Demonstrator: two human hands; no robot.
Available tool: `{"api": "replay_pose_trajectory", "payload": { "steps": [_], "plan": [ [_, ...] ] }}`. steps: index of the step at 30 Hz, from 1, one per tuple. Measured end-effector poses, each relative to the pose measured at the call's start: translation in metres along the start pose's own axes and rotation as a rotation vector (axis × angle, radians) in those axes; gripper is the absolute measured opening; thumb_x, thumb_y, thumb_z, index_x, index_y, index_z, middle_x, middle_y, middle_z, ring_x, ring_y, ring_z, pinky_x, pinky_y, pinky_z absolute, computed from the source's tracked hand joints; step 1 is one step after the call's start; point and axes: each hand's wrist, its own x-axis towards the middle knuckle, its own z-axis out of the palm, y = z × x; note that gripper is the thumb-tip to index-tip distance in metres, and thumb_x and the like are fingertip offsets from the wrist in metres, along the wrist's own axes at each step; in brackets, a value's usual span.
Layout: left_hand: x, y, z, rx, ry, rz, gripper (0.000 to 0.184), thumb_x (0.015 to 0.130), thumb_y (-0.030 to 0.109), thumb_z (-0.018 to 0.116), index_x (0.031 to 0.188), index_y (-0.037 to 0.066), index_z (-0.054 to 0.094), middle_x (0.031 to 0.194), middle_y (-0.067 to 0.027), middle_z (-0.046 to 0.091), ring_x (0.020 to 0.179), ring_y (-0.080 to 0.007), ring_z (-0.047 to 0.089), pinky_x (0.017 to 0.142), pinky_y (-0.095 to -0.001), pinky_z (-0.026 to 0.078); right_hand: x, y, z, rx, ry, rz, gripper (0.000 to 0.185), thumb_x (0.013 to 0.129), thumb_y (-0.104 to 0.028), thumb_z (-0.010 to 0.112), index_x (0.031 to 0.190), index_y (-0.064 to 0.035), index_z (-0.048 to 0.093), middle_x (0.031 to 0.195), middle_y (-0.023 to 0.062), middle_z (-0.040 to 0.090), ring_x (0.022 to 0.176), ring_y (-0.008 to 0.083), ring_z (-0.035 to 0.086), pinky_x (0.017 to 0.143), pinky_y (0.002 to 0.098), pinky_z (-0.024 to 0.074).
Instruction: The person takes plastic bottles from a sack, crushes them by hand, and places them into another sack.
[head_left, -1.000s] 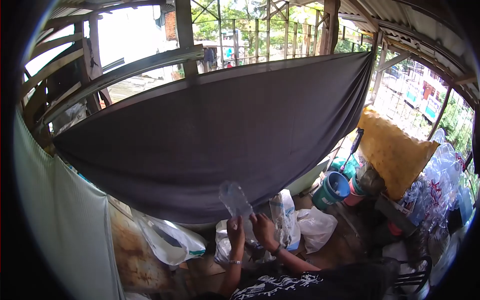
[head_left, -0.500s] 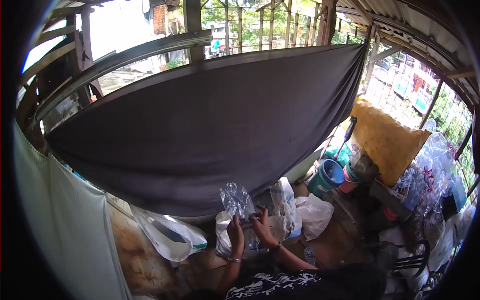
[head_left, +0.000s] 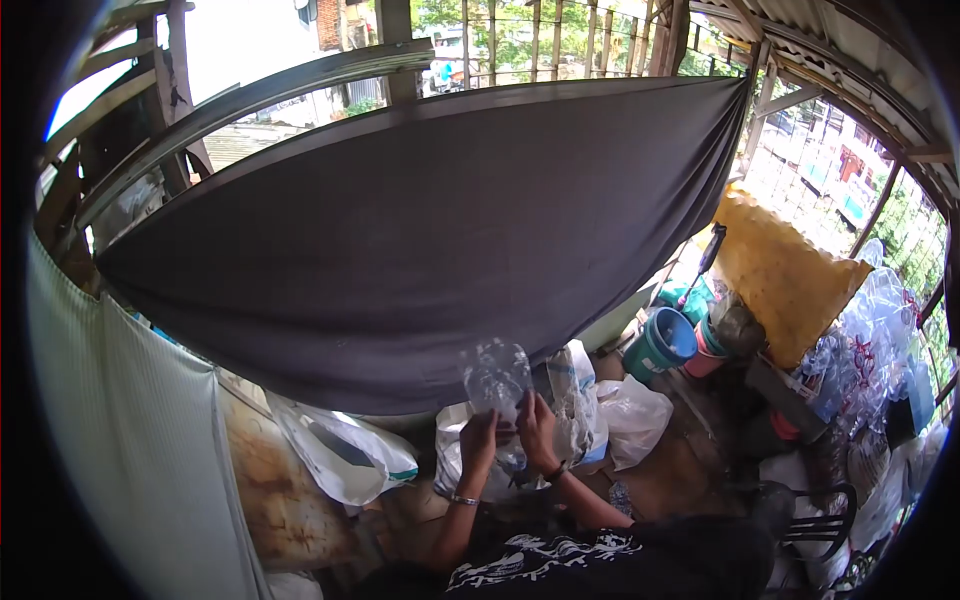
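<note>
Plastic [head_left: 496,374], grasped by left hand [head_left: 479,437] and right hand [head_left: 538,432], points its long axis forward.

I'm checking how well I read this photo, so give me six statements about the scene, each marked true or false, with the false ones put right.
1. The left hand and the right hand both hold a piece of clear plastic. True.
2. The left wrist is bare. False: a silvery band is around it.
3. A dark cloth hangs beyond the hands. True.
4. The dark cloth is covered in bright stripes. False: the dark cloth is plain.
5. In this view, a blue-green bucket stands to the right of the hands. True.
6. The blue-green bucket is upside down. False: its open top shows.
</note>
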Motion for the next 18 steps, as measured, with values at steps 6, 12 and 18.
{"api": "replay_pose_trajectory", "payload": {
  "steps": [6,12,18],
  "plan": [
    [0.015,0.013,0.043,-0.112,0.485,-0.178,0.061,0.103,0.049,0.041,0.079,-0.001,0.065,0.080,-0.0129,0.070,0.059,-0.0178,0.063,0.055,-0.0319,0.048,-0.009,0.015,-0.015,-0.169,0.009,-0.024,0.057,0.099,-0.051,0.044,0.089,0.0030,0.059,0.081,0.0294,0.063,0.083,0.0458,0.063,0.070,0.0490,0.0452],
    [0.041,-0.027,0.089,-0.264,0.422,-0.240,0.065,0.102,0.056,0.037,0.070,0.002,0.056,0.058,-0.0063,0.055,0.050,-0.0193,0.056,0.046,-0.0345,0.043,0.024,0.020,-0.062,-0.139,-0.095,0.157,0.067,0.101,-0.054,0.041,0.064,0.0012,0.053,0.058,0.0094,0.054,0.059,0.0173,0.054,0.055,0.0376,0.0402],
    [0.043,0.001,0.127,0.126,0.370,0.130,0.050,0.103,0.040,0.044,0.091,-0.004,0.065,0.077,-0.0119,0.066,0.072,-0.0192,0.064,0.065,-0.0342,0.049,0.076,0.015,-0.104,0.056,-0.074,-0.112,0.049,0.103,-0.043,0.044,0.089,0.0022,0.056,0.071,0.0066,0.060,0.065,0.0128,0.058,0.061,0.0289,0.0475]
  ]
}}
